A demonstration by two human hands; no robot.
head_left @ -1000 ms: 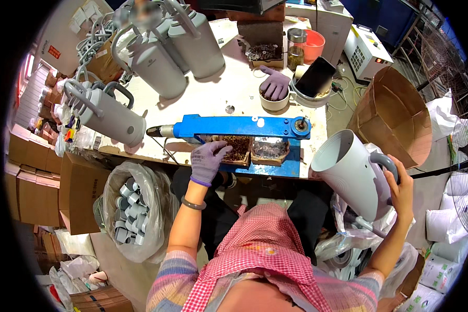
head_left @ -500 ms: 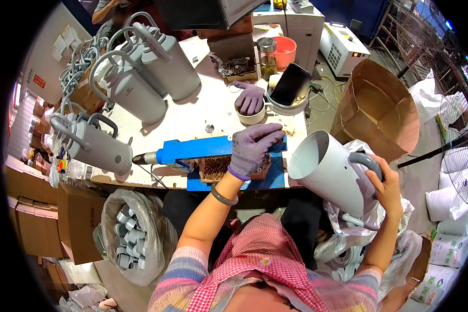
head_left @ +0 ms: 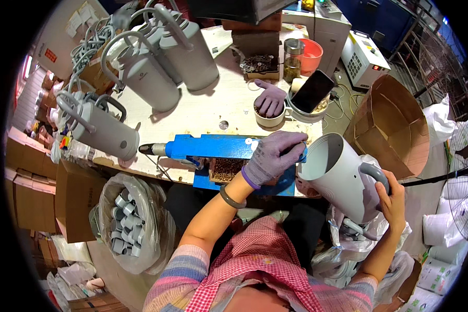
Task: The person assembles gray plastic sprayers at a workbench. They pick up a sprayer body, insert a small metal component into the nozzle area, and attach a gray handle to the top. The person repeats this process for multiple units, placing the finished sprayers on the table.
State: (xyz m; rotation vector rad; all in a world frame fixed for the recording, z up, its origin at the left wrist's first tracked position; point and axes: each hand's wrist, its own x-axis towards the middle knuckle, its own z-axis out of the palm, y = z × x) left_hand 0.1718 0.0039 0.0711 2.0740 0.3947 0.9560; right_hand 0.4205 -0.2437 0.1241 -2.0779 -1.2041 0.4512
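Observation:
My right hand [head_left: 392,200] is closed round the dark grey handle of a light grey watering can [head_left: 343,179]. The can is tilted at the table's front edge, its open mouth facing up and left. My left hand [head_left: 275,158], in a purple-grey glove, is above the right end of a blue bar-shaped tool [head_left: 208,146], close to the can's mouth. Its fingers are curled together; anything between them is hidden. The tool has a metal, black-tipped nose at its left end. Small white washers [head_left: 248,141] lie on its top. Beneath it is a box of brass-coloured screws [head_left: 226,169].
More grey watering cans [head_left: 151,83] stand at the table's left. Behind are a purple glove on a white cup [head_left: 269,118], a phone [head_left: 313,91], a glass jar [head_left: 293,60] and a box of small parts [head_left: 259,63]. A cardboard box [head_left: 390,125] stands right; bagged grey parts [head_left: 127,223] sit lower left.
My left hand has moved slightly right relative to the blue tool, nearer the can's mouth. The whole view has shifted a little. My right hand still holds the can.

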